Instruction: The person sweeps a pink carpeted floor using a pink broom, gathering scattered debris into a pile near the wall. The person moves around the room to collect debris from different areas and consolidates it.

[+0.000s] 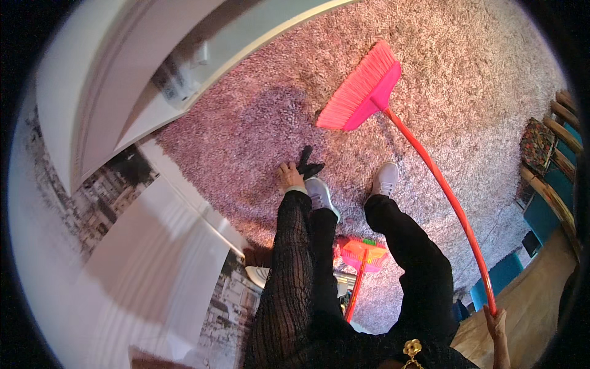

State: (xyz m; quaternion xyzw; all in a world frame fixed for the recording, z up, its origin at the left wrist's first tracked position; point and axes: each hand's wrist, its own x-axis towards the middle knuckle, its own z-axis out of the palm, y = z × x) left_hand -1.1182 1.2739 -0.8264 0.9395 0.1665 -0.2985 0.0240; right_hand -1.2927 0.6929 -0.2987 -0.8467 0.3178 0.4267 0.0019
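My right hand (496,321), at the lower right, is wrapped round the end of the long red handle of a broom (452,200). Its pink head with pale red bristles (359,89) rests on the shaggy carpet ahead of me. Low over the carpet by my left shoe, my left hand (290,176) is closed at the edge of a small black cloth-like thing (310,165) with two pointed lobes. I cannot make out its exact kind, and my fingertips are partly hidden.
Behind and between my legs is an orange-red dustpan or brush (364,251) with a red handle. White furniture (123,80) curves along the left. At the right stand a wooden slatted piece (553,190) and blue panels (501,280). My light shoes (386,179) stand on the carpet (442,74).
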